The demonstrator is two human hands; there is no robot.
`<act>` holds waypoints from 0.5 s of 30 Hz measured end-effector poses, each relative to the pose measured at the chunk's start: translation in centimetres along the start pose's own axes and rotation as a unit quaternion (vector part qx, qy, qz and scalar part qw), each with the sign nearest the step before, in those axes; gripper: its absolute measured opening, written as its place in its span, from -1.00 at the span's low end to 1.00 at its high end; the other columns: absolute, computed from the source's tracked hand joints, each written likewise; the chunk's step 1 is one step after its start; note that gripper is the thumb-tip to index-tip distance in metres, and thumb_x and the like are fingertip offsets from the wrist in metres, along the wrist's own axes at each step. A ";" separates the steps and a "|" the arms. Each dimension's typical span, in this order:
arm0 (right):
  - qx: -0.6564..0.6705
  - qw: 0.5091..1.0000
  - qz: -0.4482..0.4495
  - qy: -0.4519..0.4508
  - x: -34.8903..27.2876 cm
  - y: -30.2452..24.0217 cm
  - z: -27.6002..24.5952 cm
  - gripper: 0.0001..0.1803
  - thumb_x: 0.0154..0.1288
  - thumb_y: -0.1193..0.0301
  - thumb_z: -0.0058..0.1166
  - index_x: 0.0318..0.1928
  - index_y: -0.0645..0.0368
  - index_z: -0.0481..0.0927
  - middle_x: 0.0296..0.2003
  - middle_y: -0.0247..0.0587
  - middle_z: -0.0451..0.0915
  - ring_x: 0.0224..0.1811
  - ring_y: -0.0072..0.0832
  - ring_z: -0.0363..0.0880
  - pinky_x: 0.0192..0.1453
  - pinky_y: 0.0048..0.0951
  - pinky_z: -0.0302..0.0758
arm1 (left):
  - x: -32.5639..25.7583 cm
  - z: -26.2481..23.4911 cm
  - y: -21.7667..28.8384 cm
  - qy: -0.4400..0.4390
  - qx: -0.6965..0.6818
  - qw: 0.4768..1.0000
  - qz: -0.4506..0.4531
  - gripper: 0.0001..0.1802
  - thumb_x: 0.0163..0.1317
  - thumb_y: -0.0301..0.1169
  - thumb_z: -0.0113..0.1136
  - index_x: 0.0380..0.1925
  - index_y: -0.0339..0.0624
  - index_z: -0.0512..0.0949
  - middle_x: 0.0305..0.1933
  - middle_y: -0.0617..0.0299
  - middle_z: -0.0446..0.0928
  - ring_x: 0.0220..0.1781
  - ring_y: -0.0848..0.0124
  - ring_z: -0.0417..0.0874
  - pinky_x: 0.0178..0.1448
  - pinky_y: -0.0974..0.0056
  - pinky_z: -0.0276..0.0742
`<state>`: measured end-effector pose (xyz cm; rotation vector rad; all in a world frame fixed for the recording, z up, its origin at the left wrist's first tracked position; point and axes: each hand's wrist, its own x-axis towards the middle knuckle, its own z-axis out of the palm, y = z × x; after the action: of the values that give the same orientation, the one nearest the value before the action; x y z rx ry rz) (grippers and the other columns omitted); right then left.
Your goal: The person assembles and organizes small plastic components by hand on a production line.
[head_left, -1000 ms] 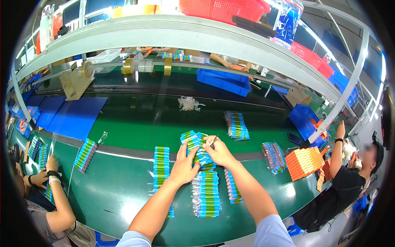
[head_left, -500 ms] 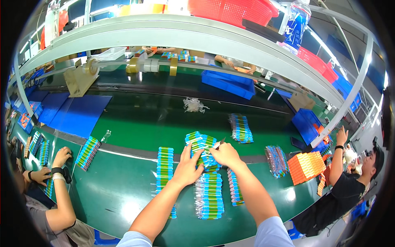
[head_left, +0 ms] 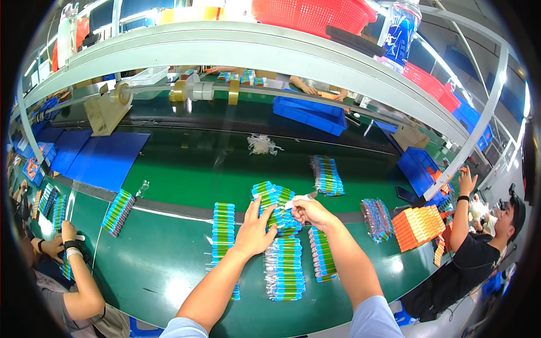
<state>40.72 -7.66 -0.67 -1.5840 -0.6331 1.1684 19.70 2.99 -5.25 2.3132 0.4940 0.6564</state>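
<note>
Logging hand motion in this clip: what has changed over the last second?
The right hand has moved rightward, to the right edge of the blue-green pile, slim tool still in grip; a pale strip now shows beside it. The left hand stays on the pile.

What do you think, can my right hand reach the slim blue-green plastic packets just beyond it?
Probably yes: those packets lie close by with nothing obvious blocking, though your right hand seems to be pinching a small pale object.

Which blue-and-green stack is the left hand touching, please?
The central pile touched by the left hand; unlike the neat rows nearby, its packets lie at differing angles.
</note>
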 end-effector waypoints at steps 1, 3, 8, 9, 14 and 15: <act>0.016 1.000 0.000 -0.004 0.0 0.1 -0.1 -0.70 0.53 0.18 0.01 -0.36 0.05 0.49 -0.53 -0.43 0.47 -0.56 -0.62 0.39 -0.47 -0.51 0.30 | 0.0 0.1 -0.1 0.001 0.001 1.000 0.003 -0.34 0.30 -0.24 0.23 0.42 0.05 0.38 0.64 -0.23 -0.01 0.66 -0.20 0.02 0.63 -0.11 0.13; 0.031 0.999 0.005 -0.020 0.1 0.2 -0.5 -0.70 0.54 0.18 0.00 -0.34 0.05 0.49 -0.52 -0.41 0.48 -0.54 -0.62 0.40 -0.44 -0.51 0.31 | 0.0 0.1 -0.1 0.001 0.002 1.000 0.006 -0.34 0.30 -0.23 0.23 0.43 0.05 0.38 0.64 -0.23 -0.01 0.65 -0.20 0.03 0.63 -0.11 0.13; 0.052 0.998 -0.004 -0.020 -0.4 -0.9 -0.7 -0.69 0.50 0.18 -0.04 -0.40 0.04 0.44 -0.51 -0.33 0.47 -0.47 -0.53 0.42 -0.35 -0.44 0.34 | -0.1 0.5 -0.7 0.015 -0.006 1.000 0.002 -0.33 0.29 -0.27 0.25 0.42 -0.02 0.37 0.61 -0.28 0.01 0.63 -0.24 0.07 0.62 -0.12 0.15; 0.184 0.979 -0.050 -0.075 -0.7 -1.4 -2.4 -0.70 0.46 0.20 -0.05 -0.43 0.03 0.39 -0.52 -0.30 0.46 -0.46 -0.48 0.42 -0.34 -0.41 0.34 | 0.0 0.5 -0.6 0.016 -0.007 1.000 0.004 -0.33 0.29 -0.27 0.25 0.42 -0.02 0.37 0.61 -0.28 0.01 0.63 -0.24 0.07 0.62 -0.12 0.15; 0.068 0.997 -0.045 -0.011 -3.1 -4.2 -4.3 -0.71 0.38 0.18 -0.08 -0.44 0.06 0.38 -0.46 -0.20 0.56 -0.35 -0.43 0.55 -0.22 -0.31 0.50 | -0.2 0.4 -0.9 0.021 -0.003 1.000 0.013 -0.29 0.26 -0.28 0.29 0.43 -0.05 0.35 0.61 -0.28 0.01 0.62 -0.23 0.09 0.61 -0.12 0.16; 0.068 0.997 -0.045 -0.008 -3.2 -4.1 -4.4 -0.71 0.38 0.18 -0.08 -0.44 0.06 0.38 -0.46 -0.20 0.56 -0.35 -0.43 0.55 -0.22 -0.31 0.50 | -0.2 0.4 -0.8 0.020 -0.005 1.000 0.015 -0.29 0.26 -0.28 0.29 0.43 -0.05 0.35 0.61 -0.28 0.01 0.62 -0.23 0.09 0.61 -0.12 0.16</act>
<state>44.04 -10.82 4.35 -1.4187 -0.6176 1.1344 19.68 3.28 -6.14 2.3062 0.4744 0.7186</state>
